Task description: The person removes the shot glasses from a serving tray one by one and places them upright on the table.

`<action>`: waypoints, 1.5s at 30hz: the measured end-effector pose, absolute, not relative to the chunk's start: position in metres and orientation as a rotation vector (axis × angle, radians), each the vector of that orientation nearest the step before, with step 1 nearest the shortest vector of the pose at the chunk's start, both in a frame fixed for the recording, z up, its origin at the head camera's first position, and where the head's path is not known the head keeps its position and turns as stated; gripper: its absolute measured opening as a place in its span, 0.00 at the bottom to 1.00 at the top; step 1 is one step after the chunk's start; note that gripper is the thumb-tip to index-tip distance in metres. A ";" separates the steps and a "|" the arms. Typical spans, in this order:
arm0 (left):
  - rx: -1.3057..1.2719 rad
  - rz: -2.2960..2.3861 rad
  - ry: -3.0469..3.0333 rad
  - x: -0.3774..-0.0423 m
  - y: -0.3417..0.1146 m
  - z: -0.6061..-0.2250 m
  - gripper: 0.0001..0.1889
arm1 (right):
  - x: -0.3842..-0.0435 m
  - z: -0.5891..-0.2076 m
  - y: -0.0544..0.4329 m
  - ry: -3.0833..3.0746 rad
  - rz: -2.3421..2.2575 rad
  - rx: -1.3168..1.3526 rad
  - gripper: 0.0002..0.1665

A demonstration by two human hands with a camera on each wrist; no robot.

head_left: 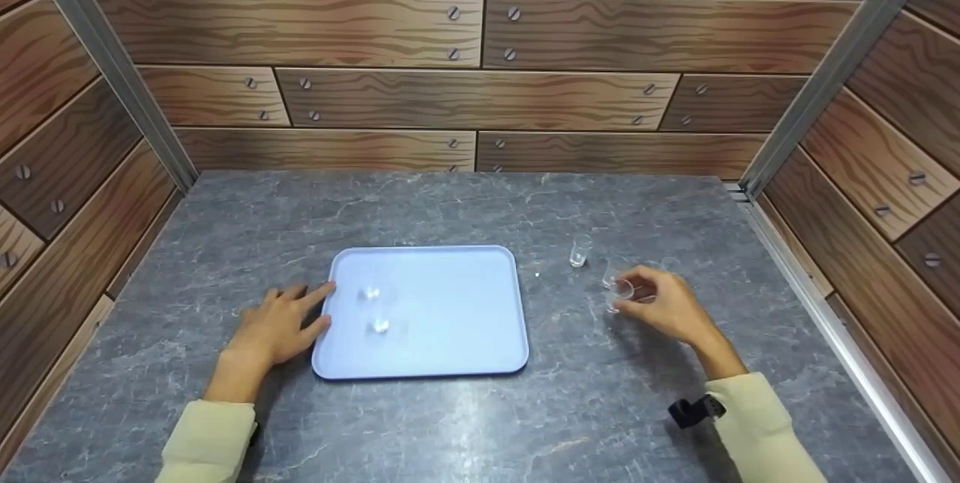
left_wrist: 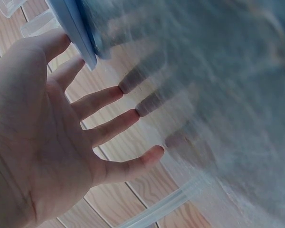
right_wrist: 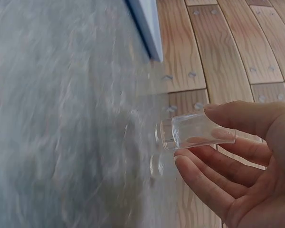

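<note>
My right hand (head_left: 664, 303) pinches a small clear shot glass (head_left: 621, 289) right of the tray. In the right wrist view the thumb lies along one side of this shot glass (right_wrist: 197, 130), with fingers on the other; whether its base touches the table cannot be told. My left hand (head_left: 274, 324) spreads its fingers at the left edge of a light blue tray (head_left: 450, 348), thumb and index finger touching the rim. Two clear shot glasses stand on the tray's left half, one farther back (head_left: 370, 293) and a nearer glass (head_left: 380, 325).
Another clear shot glass (head_left: 580, 252) stands between tray and right hand. Faint clear outlines beyond the right hand look like more glasses. A tiny white speck (head_left: 537, 274) lies by the tray on the grey marbled table (head_left: 450, 430). Wood-patterned walls (head_left: 480, 33) enclose the back and sides.
</note>
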State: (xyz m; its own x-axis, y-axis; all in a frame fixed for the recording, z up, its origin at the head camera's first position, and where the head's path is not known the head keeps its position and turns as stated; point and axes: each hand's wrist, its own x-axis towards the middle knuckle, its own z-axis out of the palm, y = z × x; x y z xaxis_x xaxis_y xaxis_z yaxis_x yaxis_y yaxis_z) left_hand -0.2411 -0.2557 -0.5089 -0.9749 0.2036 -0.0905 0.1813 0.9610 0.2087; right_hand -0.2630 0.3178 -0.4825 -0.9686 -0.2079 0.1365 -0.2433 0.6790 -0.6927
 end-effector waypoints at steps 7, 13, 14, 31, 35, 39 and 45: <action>0.295 0.297 2.994 -0.242 -0.255 -0.509 0.30 | -0.262 -0.486 0.334 -2.856 1.165 0.318 0.19; 0.284 0.302 2.994 -0.241 -0.255 -0.510 0.30 | -0.261 -0.491 0.344 -2.869 1.135 0.276 0.21; 0.282 0.303 2.994 -0.241 -0.255 -0.510 0.30 | -0.261 -0.491 0.345 -2.871 1.135 0.270 0.21; 0.276 0.297 2.991 -0.242 -0.255 -0.510 0.30 | -0.258 -0.493 0.355 -2.881 1.068 0.197 0.22; 0.272 0.292 2.993 -0.243 -0.255 -0.511 0.30 | -0.258 -0.496 0.356 -2.872 1.078 0.200 0.23; 0.272 0.293 2.995 -0.243 -0.255 -0.511 0.31 | -0.257 -0.498 0.356 -2.862 1.099 0.198 0.23; 0.268 0.303 2.991 -0.242 -0.256 -0.511 0.31 | -0.256 -0.494 0.356 -2.869 1.078 0.208 0.25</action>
State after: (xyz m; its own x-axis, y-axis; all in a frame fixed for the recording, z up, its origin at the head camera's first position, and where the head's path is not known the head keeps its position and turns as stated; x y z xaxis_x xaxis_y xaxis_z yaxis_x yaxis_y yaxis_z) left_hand -0.2423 -0.2561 -0.5107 -0.9766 0.1880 -0.1042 0.1633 0.9642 0.2090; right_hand -0.2562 0.3558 -0.4939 -0.9884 -0.1020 0.1121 -0.1506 0.7449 -0.6499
